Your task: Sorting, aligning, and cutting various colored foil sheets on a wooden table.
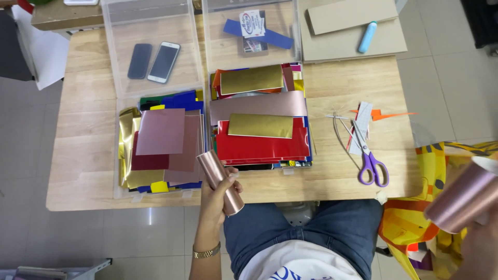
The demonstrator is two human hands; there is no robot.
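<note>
While the left hand (217,193) wraps a small roll (220,182) of rose-gold foil paper, its grip is closed round the tube's middle, fingers curled over the far side and thumb on the near side; both ends of the tube stick out past the grip, the upper end toward the trays, the lower end toward the lap. Roll sits at the near edge of the wooden surface (332,83), just above the jeans.

Right hand (480,241) at the frame's lower right corner, mostly cut off. It holds a larger roll (464,199) of the same rose-gold sheet; the grip looks closed on the low end, though the fingers are barely in view. Open end of that tube points up and away from the grip.

Handling, judged: both rolls likely light, hollow, easily crushed. Foil face looks glossy, so probably slippery, and a hard squeeze would crease it. Best hold is a loose wrap round the middle, as the left hand has, not pinching an open end.

Beyond the left grip: two clear trays (120,155) of cut foil sheets, pink, gold, red, blue. To the right of it on the surface, purple-handled scissors (369,155) with paper scraps. Farther off, two phones (154,61) in a clear bin.
</note>
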